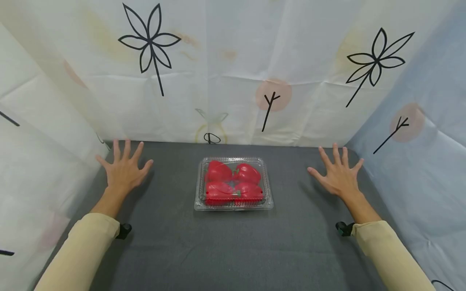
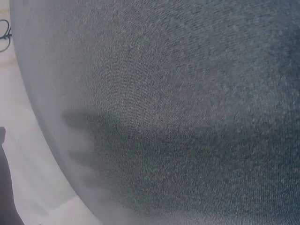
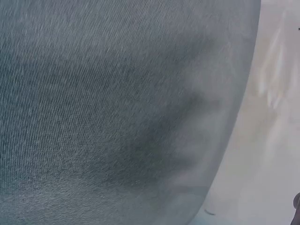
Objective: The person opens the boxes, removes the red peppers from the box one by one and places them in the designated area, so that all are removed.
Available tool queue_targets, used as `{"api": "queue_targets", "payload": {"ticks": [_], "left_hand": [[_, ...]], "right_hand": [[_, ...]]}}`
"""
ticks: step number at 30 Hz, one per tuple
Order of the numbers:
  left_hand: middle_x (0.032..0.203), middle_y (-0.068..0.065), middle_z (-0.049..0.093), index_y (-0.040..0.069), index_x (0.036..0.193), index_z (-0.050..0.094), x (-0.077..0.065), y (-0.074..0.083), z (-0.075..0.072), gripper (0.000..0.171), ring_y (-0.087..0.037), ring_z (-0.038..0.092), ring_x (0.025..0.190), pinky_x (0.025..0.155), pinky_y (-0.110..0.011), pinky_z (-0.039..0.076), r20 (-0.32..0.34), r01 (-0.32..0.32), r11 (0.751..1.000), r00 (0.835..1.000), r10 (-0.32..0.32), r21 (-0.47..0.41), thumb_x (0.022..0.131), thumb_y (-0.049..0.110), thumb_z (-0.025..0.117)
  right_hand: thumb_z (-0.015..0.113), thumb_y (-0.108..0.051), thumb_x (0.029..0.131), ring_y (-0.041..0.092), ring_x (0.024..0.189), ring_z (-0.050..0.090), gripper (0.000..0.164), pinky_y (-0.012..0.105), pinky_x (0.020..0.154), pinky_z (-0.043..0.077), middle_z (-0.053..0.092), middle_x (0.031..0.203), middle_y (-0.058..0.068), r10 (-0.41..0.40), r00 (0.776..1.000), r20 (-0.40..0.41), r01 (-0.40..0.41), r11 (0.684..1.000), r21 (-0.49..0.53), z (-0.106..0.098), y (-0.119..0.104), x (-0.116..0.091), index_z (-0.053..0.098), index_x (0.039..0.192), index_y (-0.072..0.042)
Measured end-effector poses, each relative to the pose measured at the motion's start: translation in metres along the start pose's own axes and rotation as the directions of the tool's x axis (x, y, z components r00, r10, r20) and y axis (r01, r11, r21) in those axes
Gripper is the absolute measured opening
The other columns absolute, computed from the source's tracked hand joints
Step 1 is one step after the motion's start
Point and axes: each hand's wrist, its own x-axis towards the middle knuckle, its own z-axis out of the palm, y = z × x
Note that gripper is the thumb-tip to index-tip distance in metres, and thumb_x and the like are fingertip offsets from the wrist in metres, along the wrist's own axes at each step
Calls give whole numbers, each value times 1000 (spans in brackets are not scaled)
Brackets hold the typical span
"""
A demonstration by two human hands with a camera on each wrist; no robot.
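Head view, and we're going left to right: we're looking at a bare left hand [image 1: 123,169] coming out of a cream long sleeve [image 1: 80,248], its fingers straight and fanning well apart, holding nothing. Judging by the shadow beside it, it's hovering over the dark grey cloth tabletop [image 1: 233,250].

In the middle, well apart from both hands, a clear rectangular plastic clamshell box [image 1: 234,208] is sitting flat on the cloth, with four glossy red bell peppers [image 1: 219,171] showing through the lid. We're guessing it's a fairly light load, peppers usually being hollow. We're expecting thin, slick walls, probably flexing under a hard squeeze, so we're voting for a two-handed hold, fingers hooking under the rim at the left and right ends. Pinching only the lid is sounding risky to us, since we aren't able to tell how firmly it's latching. Tilting is likely shifting the peppers, and dropping is likely bruising them. We aren't spotting any brand, sticker or text on it.

Over on the right, the bare right hand [image 1: 338,176] is matching: fingers spreading apart, gripping nothing.

Behind, the white cloth backdrop [image 1: 236,40] is showing black line-drawn flowers and twigs, but we aren't reading any words there.
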Motion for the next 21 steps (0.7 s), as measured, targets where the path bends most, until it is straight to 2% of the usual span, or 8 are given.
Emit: {"api": "queue_targets", "payload": {"ticks": [5,9,21], "left_hand": [[165,-16,-7,22,160,15,-1,6,1,72,-36,-26,146,93,-82,-19,8,-8,1000,1000,8,-11,102,61,33],[165,-17,-2,21,159,19,-3,13,0,72,-39,-20,148,94,-83,-17,1,-24,999,1000,24,-28,101,60,35],[163,-19,17,18,156,31,-15,42,3,70,-40,-4,151,100,-82,-10,-38,-141,990,989,140,-31,99,57,47]], "right_hand": [[41,-70,94,49,147,-7,85,81,98,-16,-5,165,19,-25,1000,5,25,1000,17,-3,-11,0,14,160,-24],[42,-71,94,50,147,-3,85,81,99,-14,-4,165,18,-46,999,8,46,999,0,-5,-20,1,15,160,-25],[49,-68,92,44,150,3,85,79,104,-7,-1,166,13,-173,985,-24,173,985,-25,-9,-55,-4,18,160,-27]]}}
